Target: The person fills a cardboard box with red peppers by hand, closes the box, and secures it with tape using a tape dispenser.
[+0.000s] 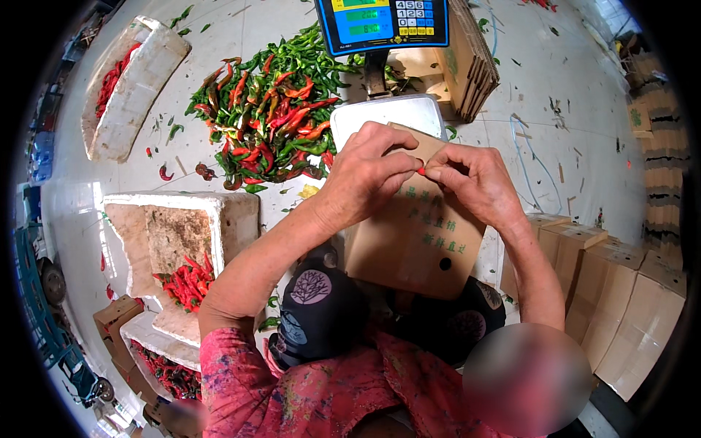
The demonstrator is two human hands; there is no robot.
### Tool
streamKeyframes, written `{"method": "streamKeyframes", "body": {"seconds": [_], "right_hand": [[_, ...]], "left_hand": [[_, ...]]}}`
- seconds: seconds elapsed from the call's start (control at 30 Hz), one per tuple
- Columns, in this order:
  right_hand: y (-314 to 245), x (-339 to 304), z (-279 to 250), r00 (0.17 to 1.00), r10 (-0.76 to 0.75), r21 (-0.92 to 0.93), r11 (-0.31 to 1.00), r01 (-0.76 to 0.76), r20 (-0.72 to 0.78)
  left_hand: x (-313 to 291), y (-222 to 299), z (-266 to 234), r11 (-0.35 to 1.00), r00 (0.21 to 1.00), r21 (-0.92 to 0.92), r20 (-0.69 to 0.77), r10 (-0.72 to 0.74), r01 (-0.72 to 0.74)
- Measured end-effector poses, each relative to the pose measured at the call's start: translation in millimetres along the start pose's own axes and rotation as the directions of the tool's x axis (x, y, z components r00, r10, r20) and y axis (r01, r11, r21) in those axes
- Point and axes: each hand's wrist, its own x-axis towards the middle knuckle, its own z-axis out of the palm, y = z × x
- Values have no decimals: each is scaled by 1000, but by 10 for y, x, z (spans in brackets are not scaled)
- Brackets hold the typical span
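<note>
Both hands meet over the upper part of a brown cardboard box (401,270) with green print and a round dark hole. It stands between my knees, tilted toward the scale. The fingers of my left hand (369,171) are pinched together near its top edge. Opposite, my right hand (475,179) has thumb and forefinger closed. A small red thing (421,168) shows between the fingertips of the two hands; it is too small and too covered to name. Just beyond the box is the white platform of a weighing scale (387,117), partly hidden by my left hand.
Green and red chili peppers (274,120) lie heaped on the floor left of the scale. White foam crates (237,226) with red peppers (188,283) stand at left. Flattened cardboard (473,66) is stacked beyond; taped boxes (628,310) line the right. A blue strap (524,150) lies loose.
</note>
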Motion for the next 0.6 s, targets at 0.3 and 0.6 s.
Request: {"method": "streamKeyframes", "body": {"seconds": [0.3, 0.6], "right_hand": [[-67, 79, -52, 997, 28, -87, 996, -21, 73], [27, 17, 104, 992, -88, -24, 996, 86, -95]], "left_hand": [[10, 54, 88, 996, 995, -47, -65, -73, 70], [76, 37, 54, 999, 1000, 37, -28, -7, 8]]}}
